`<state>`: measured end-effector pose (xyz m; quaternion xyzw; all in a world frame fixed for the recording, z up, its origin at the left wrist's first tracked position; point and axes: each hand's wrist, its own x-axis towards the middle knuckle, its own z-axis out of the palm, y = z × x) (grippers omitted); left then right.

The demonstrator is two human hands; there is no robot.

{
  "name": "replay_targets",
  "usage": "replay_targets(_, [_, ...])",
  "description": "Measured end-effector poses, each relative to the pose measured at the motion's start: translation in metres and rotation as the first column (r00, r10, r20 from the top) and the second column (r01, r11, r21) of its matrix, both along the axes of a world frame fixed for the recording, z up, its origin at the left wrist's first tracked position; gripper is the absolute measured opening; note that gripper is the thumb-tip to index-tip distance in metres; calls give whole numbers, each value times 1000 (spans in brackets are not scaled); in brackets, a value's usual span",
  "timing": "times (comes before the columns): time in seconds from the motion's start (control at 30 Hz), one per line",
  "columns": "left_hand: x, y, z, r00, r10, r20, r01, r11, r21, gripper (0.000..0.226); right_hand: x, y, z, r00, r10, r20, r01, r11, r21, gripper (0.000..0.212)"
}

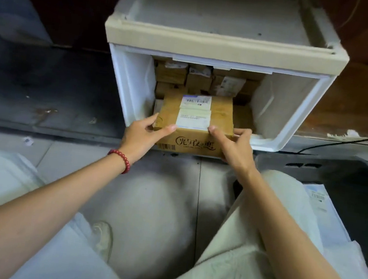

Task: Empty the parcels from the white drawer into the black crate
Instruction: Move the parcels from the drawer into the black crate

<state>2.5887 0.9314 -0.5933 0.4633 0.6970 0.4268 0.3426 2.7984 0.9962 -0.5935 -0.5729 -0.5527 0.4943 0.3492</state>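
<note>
Grey tiled floor (160, 194) w/ white drawer (297, 111) pulled open, more parcels (195, 80) stacked at back. Left hand (142, 134) & right hand (235, 145) both clamp brown box (219, 111) at drawer's front edge. Black crate (347, 178) at right, near.

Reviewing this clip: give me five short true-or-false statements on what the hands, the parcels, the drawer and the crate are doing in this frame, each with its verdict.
1. Both hands grip one cardboard parcel. True: the left hand and the right hand hold its near corners.
2. The white drawer holds nothing else. False: more brown parcels are stacked behind.
3. The red bead bracelet is on the right wrist. False: it is on the left wrist.
4. The held parcel carries a white shipping label on top. True.
5. The black crate stands at the person's left. False: it is at the right.
</note>
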Motion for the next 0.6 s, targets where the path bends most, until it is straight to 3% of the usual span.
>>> replay_targets(0.17, [-16, -52, 2, 998, 38, 53, -39, 999, 13, 52, -11, -27, -6, 989, 106, -100, -118, 985, -125, 63])
replay_targets(0.37, [-25, -76, 10, 997, 56, -53, -54, 998, 39, 58, -12, -24, -6, 951, 218, -218, -276, 916, -291, 85])
replay_targets(0.5, [-23, -79, 17, 993, 12, -117, -9, 1000, 21, 63, -11, -24, -8, 935, 267, -234, -336, 878, -341, 47])
replay_targets(0.53, [-23, -79, 18, 990, -7, -139, 9, 1000, 10, 66, -9, -23, -9, 933, 283, -222, -348, 867, -358, 47])
replay_targets(0.6, [-23, -77, 20, 985, -30, -171, 34, 999, 19, 68, -8, -23, -9, 925, 334, -183, -380, 838, -391, 67])
